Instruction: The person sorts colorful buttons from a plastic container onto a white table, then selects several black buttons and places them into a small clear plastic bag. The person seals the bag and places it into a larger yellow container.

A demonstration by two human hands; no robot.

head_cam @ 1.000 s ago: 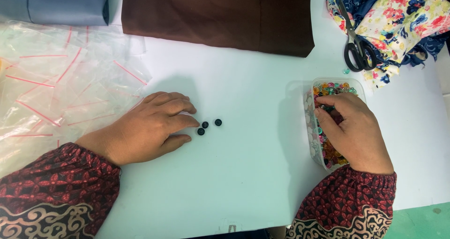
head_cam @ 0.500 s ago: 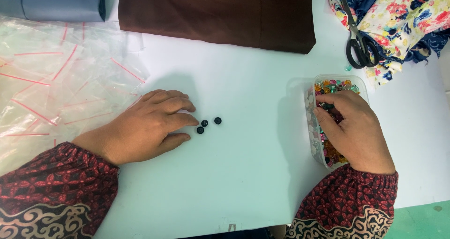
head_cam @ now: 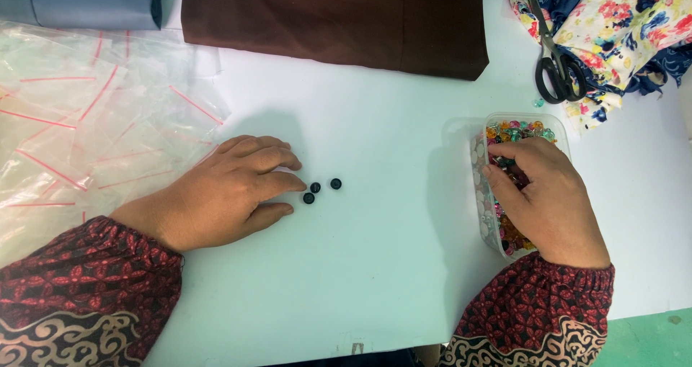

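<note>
Both patterned sleeves are seen at the near edge of the white table (head_cam: pixel 375 266). The left hand (head_cam: pixel 216 194) is laid flat, palm down, fingers released and holding nothing; its fingertips are just beside three small dark beads (head_cam: pixel 317 189) lying loose on the bare table. The right hand (head_cam: pixel 544 194) is dipped into a clear plastic box (head_cam: pixel 481 167) of mixed coloured beads, fingers curled inward; whether a bead is pinched cannot be told. Left of the hand, a heap of clear zip bags (head_cam: pixel 79 136) is spread. Farther off lie brown cloth (head_cam: pixel 331 21), blue cloth (head_cam: pixel 86 0), black scissors (head_cam: pixel 559 68) and floral fabric (head_cam: pixel 620 21).

Risk, as judged: the loose beads could be rolled away by a nudge of the left fingertips; the light box could be tipped by the digging hand and its contents scattered.
</note>
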